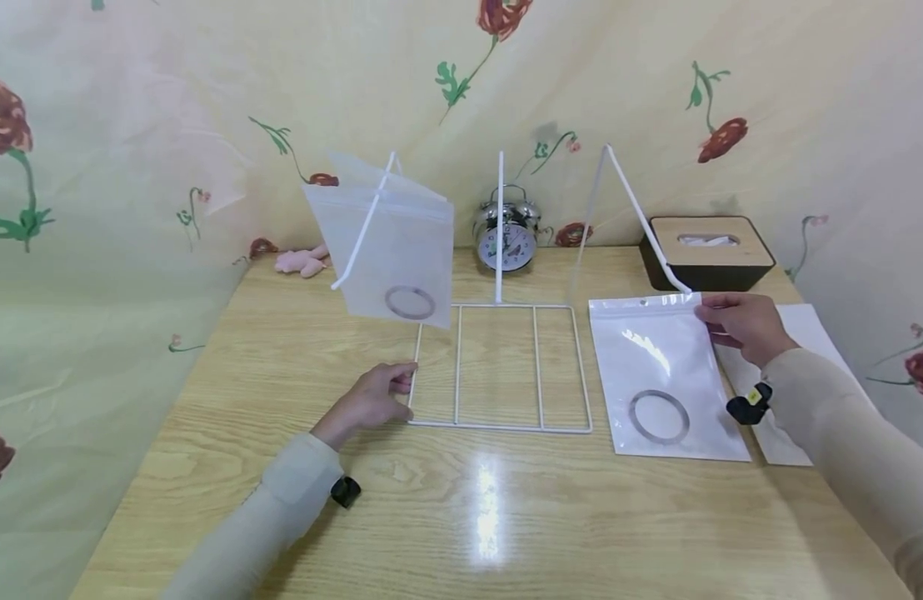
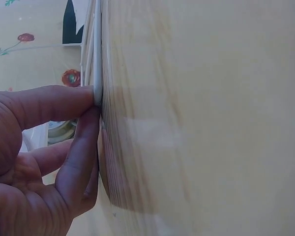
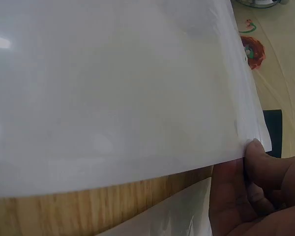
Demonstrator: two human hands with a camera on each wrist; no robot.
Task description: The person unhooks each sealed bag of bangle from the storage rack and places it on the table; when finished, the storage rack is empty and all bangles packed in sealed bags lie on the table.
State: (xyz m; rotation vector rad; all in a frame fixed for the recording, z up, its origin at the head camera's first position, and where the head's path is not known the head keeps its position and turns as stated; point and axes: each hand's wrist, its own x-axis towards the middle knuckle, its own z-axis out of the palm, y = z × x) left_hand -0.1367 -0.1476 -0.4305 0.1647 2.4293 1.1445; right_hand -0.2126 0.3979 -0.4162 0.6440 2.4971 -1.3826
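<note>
A white wire rack with upward-slanting arms stands on the table, its base bar lying along the front. My left hand pinches the rack's left side near the front corner; in the left wrist view, thumb and finger meet on the wire. Clear-looking zip bags hang on the left arm, the front one showing a grey ring. My right hand pinches the top right corner of a white zip bag printed with a grey ring. The right arm's tip is close to that bag's top edge.
Another white bag lies under my right forearm. Behind the rack stand a twin-bell alarm clock and, at back right, a tissue box with a wooden lid. A small pink toy lies at back left, near the flowered wall covering.
</note>
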